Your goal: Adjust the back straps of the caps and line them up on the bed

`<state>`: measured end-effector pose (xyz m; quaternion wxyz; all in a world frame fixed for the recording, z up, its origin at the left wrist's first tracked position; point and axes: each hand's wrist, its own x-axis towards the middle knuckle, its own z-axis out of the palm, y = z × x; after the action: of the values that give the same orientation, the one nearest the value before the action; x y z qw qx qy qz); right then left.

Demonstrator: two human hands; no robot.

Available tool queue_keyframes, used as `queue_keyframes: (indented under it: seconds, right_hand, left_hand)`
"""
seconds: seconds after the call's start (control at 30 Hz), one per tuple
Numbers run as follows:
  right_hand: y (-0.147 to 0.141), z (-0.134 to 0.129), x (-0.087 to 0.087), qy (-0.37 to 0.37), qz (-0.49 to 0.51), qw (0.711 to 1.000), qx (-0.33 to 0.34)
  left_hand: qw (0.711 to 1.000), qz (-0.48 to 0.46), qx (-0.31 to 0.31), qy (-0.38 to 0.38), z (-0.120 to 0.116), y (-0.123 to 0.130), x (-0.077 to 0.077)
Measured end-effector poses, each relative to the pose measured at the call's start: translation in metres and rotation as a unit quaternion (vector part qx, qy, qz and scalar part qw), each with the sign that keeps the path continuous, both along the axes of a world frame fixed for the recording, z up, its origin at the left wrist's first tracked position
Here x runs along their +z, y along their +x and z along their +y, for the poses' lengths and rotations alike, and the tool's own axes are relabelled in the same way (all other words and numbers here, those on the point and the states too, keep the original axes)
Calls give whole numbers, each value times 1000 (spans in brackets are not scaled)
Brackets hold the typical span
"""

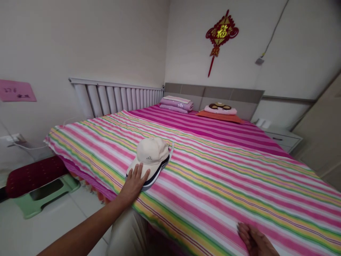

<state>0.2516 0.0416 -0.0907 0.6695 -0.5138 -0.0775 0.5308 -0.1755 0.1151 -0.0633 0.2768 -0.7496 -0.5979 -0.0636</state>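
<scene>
A cream baseball cap (150, 153) with a small dark logo and a dark-edged brim lies on the striped sheet (191, 185) near the bed's front edge. A white brim edge shows under the dark one; I cannot tell if a second cap is beneath. My left hand (137, 181) rests on top of the brim, fingers spread and thumb apart. At the lower right, my right hand (254, 238) hovers over or touches the sheet, fingers loosely bent and holding nothing; part of it lies outside the view.
Folded purple bedding (176, 105) and a pink pillow on an orange cloth (222, 115) sit by the headboard (229, 97). A radiator (117, 97) lines the left wall. A green stool (48, 193) with a dark red cushion stands at left, a white nightstand (282, 138) at right.
</scene>
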Motion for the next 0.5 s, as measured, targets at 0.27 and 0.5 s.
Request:
queue_keyframes:
  seconds: [0.27, 0.5]
  right_hand:
    - [-10, -4, -4, 22, -50, 998, -11]
    - [-32, -12, -6, 20, -451, 891, 49]
  left_hand:
    - [999, -29, -7, 23, -1, -2, -6]
    - [991, -100, -77, 48, -38, 50, -30]
